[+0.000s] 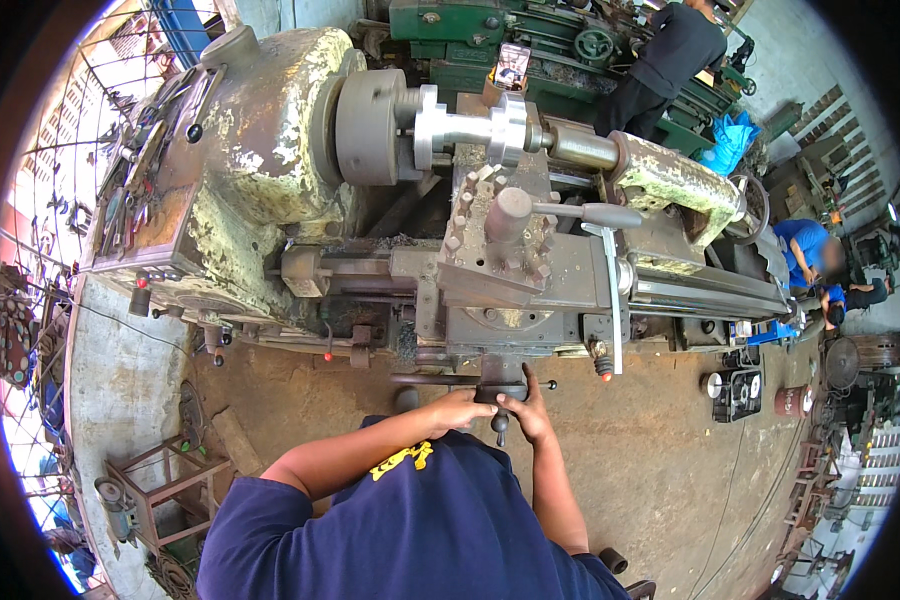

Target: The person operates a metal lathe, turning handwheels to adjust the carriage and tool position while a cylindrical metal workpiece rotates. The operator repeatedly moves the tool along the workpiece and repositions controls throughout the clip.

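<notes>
With both hands on the dark metal cross-slide crank handle (498, 392) at the lathe carriage's front, left hand (460, 408) wrapped over it, right hand (526, 408) fingers clamped beside: feeding the tool, apparently; next likely calls for slow, even turning toward the shiny steel workpiece (470, 128).

Both hands, left hand (457, 408) and right hand (528, 410), are crowding the crank (501, 395) below the carriage (510, 322). The tool post (497, 245) and its lever (582, 213) are blocking the way up to the workpiece (468, 128). The hanging caliper (613, 300) is narrowing the right side. Open floor (660, 450) is lying rightward.
</notes>
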Demonstrator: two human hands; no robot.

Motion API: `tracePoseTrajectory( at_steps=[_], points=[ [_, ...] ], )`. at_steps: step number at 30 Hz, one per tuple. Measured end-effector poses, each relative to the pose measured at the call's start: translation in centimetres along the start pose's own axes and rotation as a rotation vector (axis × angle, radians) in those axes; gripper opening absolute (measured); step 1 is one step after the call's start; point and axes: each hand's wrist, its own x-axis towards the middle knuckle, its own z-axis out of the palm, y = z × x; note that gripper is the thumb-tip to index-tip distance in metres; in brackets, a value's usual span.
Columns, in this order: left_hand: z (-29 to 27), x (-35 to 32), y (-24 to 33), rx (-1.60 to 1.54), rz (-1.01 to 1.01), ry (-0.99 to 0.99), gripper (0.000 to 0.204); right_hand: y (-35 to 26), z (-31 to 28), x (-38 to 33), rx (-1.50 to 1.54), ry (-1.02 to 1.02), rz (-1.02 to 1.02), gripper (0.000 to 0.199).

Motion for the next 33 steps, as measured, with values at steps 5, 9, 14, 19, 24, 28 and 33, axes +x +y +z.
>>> tracePoseTrajectory(
  at_steps=[5,9,14,19,24,28,33],
  points=[
    [0.2,-0.3,0.8,0.014,0.005,-0.033,0.05,0.4,-0.3,0.2,0.039,-0.028,0.005,0.107],
    [0.3,-0.2,0.9,0.011,0.005,-0.027,0.05,0.3,-0.3,0.2,0.073,-0.045,0.011,0.105],
    [0.3,-0.6,1.2,0.028,0.021,-0.036,0.051,-0.2,-0.3,-0.1,0.141,-0.057,0.046,0.104],
    [-0.3,-0.2,0.8,-0.036,-0.038,-0.027,0.053,-0.5,-0.1,-0.2,0.166,-0.062,0.057,0.102],
    [-1.3,1.4,-0.4,-0.103,-0.087,0.039,0.067,-1.3,1.0,-1.2,-0.034,0.084,0.016,0.101],
    [-1.4,1.5,-0.7,-0.146,-0.097,0.065,0.082,-3.1,2.6,-2.8,-0.499,0.225,-0.018,0.11],
    [-1.6,1.7,-0.8,-0.122,-0.093,0.057,0.084,-4.3,3.0,-2.9,-0.507,0.228,0.066,0.115]
  ],
)
